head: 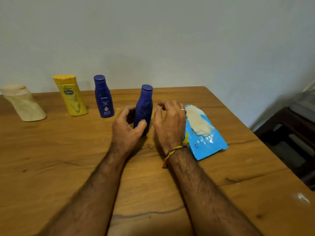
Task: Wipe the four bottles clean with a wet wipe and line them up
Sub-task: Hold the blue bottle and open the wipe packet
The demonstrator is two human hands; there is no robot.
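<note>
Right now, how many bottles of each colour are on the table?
Blue bottles: 2, one standing free, one held by the left hand
Yellow bottle: 1
Cream bottle: 1
Total: 4

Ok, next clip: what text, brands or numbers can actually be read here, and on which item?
"NIVEA": on the upright dark blue plastic bottle standing third from the left; smaller lines beneath are blurred.
Yellow plastic bottle: dark oval logo, unreadable.
Blue wet-wipe packet: small circled number, too blurred.
Dark blue bottle between the hands: no label visible.
Cream bottle: none.
</note>
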